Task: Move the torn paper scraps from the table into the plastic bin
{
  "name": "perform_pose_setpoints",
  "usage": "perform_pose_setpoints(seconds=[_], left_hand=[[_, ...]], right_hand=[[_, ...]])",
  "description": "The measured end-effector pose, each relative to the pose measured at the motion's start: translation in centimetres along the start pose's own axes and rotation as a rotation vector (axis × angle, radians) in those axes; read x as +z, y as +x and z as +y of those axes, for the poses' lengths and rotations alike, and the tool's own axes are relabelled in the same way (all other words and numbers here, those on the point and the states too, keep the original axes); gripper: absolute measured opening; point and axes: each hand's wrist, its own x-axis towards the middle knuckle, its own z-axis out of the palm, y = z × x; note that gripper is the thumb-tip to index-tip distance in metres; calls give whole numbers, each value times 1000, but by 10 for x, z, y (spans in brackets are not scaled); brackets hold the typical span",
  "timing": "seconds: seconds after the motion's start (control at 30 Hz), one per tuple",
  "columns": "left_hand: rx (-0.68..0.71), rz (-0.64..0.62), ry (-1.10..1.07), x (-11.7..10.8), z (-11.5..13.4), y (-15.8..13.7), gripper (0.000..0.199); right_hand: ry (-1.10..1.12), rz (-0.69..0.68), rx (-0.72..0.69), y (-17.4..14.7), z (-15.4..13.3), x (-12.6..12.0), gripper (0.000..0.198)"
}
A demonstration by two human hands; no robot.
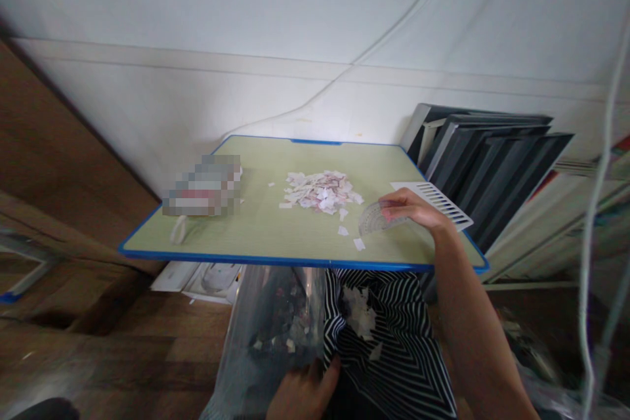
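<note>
My right hand (411,207) is over the right part of the table, its fingers closed on a clear protractor (374,220) whose curved edge points left. A heap of torn paper scraps (322,191) lies left of the protractor, with a few loose pieces between heap and front edge. Below the table, my left hand (305,394) grips the near left edge of a black-and-white striped cloth (403,354). White scraps (361,315) lie in the cloth's hollow. Beside it stands a clear plastic bag (256,341) with more scraps inside; whether my left fingers also hold its edge is unclear.
The table (256,236) has a blue rim. A blurred-out box-like object (204,187) and a white loop (178,230) lie at its left. A white slotted panel (443,203) sits at the right. Dark flat panels (492,157) lean against the wall, where a cable (352,64) hangs.
</note>
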Motion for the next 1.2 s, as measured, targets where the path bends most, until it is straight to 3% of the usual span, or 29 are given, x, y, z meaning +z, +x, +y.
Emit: perform_pose_setpoints(seconds=[0.13, 0.27, 0.4, 0.57, 0.63, 0.77, 0.97, 1.1, 1.2], left_hand=[[-2, -18, -10, 2, -1, 0, 58], [-9, -4, -24, 3, -1, 1, 60], [-1, -10, -29, 0, -1, 1, 58], [-23, -22, -27, 0, -1, 0, 61], [-23, -20, -32, 1, -1, 0, 61], [-10, 7, -12, 0, 0, 0, 60], [-9, 8, 11, -3, 0, 1, 60], [-3, 22, 5, 1, -1, 2, 61], [-10, 8, -12, 2, -1, 2, 62]], right_hand=[[-66, -51, 15, 1, 2, -1, 24], [-70, 38, -1, 2, 4, 0, 23], [-165, 42, -12, 5, 5, 1, 27], [-233, 194, -90, 6, 0, 4, 30], [-204, 146, -99, 5, -2, 4, 29], [-111, -105, -41, 2, -2, 4, 30], [-71, -57, -14, 0, -3, 2, 27], [-100, -223, 12, 0, -4, 4, 31], [-74, -233, -1, -1, -4, 3, 30]])
